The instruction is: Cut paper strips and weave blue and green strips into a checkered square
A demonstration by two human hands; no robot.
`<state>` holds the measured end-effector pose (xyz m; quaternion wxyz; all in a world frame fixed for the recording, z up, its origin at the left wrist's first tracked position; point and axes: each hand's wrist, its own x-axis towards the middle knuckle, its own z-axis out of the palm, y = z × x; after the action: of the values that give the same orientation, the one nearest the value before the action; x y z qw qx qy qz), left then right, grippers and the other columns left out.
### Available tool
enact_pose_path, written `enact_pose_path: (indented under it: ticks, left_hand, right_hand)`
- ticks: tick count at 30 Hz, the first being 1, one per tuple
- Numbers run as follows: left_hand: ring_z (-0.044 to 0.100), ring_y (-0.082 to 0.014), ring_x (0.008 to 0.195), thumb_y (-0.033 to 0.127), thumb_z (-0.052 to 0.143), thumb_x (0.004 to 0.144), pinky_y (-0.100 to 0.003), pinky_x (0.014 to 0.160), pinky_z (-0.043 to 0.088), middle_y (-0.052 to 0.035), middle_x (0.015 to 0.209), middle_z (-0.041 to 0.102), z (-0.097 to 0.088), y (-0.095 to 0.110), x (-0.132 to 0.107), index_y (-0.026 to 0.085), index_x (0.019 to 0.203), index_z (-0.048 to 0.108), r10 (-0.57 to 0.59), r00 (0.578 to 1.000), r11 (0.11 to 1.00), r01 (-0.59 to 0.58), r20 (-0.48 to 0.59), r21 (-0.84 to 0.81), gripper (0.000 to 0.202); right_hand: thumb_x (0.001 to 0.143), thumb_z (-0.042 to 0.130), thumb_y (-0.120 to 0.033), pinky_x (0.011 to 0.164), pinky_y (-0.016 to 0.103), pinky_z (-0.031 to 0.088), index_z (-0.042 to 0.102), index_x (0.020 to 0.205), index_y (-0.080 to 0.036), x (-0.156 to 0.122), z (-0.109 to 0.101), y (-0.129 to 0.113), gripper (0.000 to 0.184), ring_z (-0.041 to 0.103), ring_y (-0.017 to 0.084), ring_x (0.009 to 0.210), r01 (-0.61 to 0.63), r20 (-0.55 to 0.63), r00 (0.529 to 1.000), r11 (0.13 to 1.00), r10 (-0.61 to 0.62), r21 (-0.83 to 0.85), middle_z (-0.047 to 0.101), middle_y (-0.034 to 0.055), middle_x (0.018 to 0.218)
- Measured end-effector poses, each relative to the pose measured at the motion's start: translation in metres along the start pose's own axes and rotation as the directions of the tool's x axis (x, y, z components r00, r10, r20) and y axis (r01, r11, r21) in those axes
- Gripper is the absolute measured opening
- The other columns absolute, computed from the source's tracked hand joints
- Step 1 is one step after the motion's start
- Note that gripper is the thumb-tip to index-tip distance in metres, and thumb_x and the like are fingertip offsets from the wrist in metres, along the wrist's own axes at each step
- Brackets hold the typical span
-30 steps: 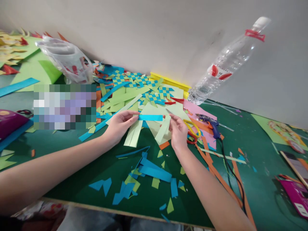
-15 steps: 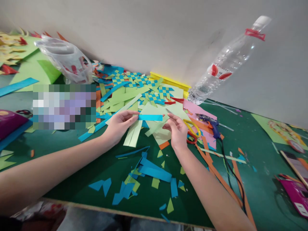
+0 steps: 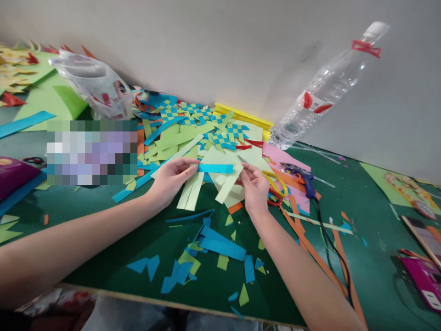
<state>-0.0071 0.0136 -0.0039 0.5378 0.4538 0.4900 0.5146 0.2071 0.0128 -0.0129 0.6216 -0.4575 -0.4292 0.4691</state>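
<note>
My left hand pinches the left end of a blue paper strip together with two pale green strips that hang down from it. My right hand is closed on another pale green strip that slants down to the left beside the blue strip's right end. Both hands hover above a green table, just in front of a heap of green and blue strips and woven blue-green paper mats.
Yellow-handled scissors and a glue gun with a black cord lie right of my right hand. A clear plastic bottle leans against the wall. A plastic bag sits at back left. Blue and green scraps litter the near table.
The pale green strip in my right hand has swung, its lower end now pointing more down-left. My left hand and the blue strip have stayed put.
</note>
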Motion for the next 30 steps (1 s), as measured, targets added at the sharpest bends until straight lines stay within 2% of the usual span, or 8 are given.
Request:
enact_pose_path:
  ticks: [5, 9, 14, 20, 25, 30]
  left_hand:
    - [0.067, -0.0133, 0.074, 0.039, 0.077, 0.072, -0.021, 0.066, 0.054, -0.0025, 0.085, 0.072, -0.0005, -0.0009, 0.0002, 0.019, 0.094, 0.071, -0.003, 1.0, 1.0, 0.003, 0.005, -0.002, 0.03]
    - [0.067, -0.0146, 0.076, 0.04, 0.076, 0.073, -0.023, 0.068, 0.055, -0.003, 0.087, 0.073, -0.0003, -0.0015, 0.0002, 0.019, 0.094, 0.071, 0.004, 1.0, 1.0, -0.004, -0.001, 0.012, 0.03]
    - [0.067, -0.0147, 0.076, 0.04, 0.075, 0.073, -0.023, 0.067, 0.054, -0.0032, 0.086, 0.073, -0.0004, -0.0016, 0.0006, 0.019, 0.095, 0.07, 0.006, 1.0, 1.0, -0.006, 0.001, 0.021, 0.031]
    - [0.067, -0.0158, 0.079, 0.042, 0.076, 0.072, -0.024, 0.07, 0.055, -0.004, 0.089, 0.073, -0.0012, -0.0032, 0.0018, 0.019, 0.095, 0.07, 0.015, 1.0, 0.999, -0.016, 0.011, 0.031, 0.033]
    - [0.067, -0.0159, 0.08, 0.044, 0.076, 0.072, -0.024, 0.07, 0.054, -0.0044, 0.089, 0.073, -0.0009, -0.0027, 0.0004, 0.019, 0.097, 0.071, 0.019, 0.999, 0.997, -0.021, 0.027, 0.079, 0.035]
    - [0.066, -0.0151, 0.076, 0.046, 0.074, 0.074, -0.022, 0.065, 0.052, -0.0042, 0.088, 0.073, -0.0013, -0.0021, -0.0011, 0.019, 0.101, 0.071, 0.03, 0.998, 0.988, -0.039, 0.056, 0.151, 0.038]
  right_hand:
    - [0.074, 0.071, -0.043, 0.046, 0.024, 0.041, 0.066, 0.086, -0.019, 0.0021, -0.0064, 0.0065, 0.027, 0.049, 0.009, 0.044, 0.053, -0.092, 0.994, 0.997, -0.058, -0.059, 0.058, -0.0045, 0.056]
    - [0.074, 0.071, -0.041, 0.051, 0.024, 0.04, 0.067, 0.083, -0.02, 0.003, -0.0077, 0.0091, 0.023, 0.05, 0.01, 0.052, 0.08, -0.095, 0.992, 0.995, -0.086, -0.067, 0.055, -0.0045, 0.058]
    - [0.072, 0.072, -0.038, 0.046, 0.022, 0.031, 0.065, 0.073, -0.02, 0.0017, -0.003, 0.0038, 0.02, 0.038, 0.007, 0.047, 0.078, -0.129, 0.988, 0.997, -0.079, -0.016, 0.045, -0.0072, 0.054]
    - [0.07, 0.073, -0.036, 0.055, 0.022, 0.04, 0.068, 0.074, -0.021, 0.0054, -0.0034, 0.0041, 0.016, 0.047, 0.008, 0.055, 0.047, -0.143, 0.989, 0.996, -0.035, 0.079, 0.055, -0.0057, 0.059]
    - [0.068, 0.076, -0.041, 0.056, 0.024, 0.043, 0.07, 0.079, -0.021, 0.005, -0.0042, 0.0072, 0.024, 0.052, 0.009, 0.058, -0.002, -0.112, 0.994, 0.999, 0.007, 0.041, 0.06, -0.0036, 0.065]
    - [0.068, 0.077, -0.042, 0.057, 0.023, 0.044, 0.071, 0.079, -0.021, 0.0033, -0.0036, 0.007, 0.024, 0.052, 0.009, 0.059, 0.014, -0.069, 0.998, 0.999, -0.012, 0.032, 0.062, -0.0029, 0.067]
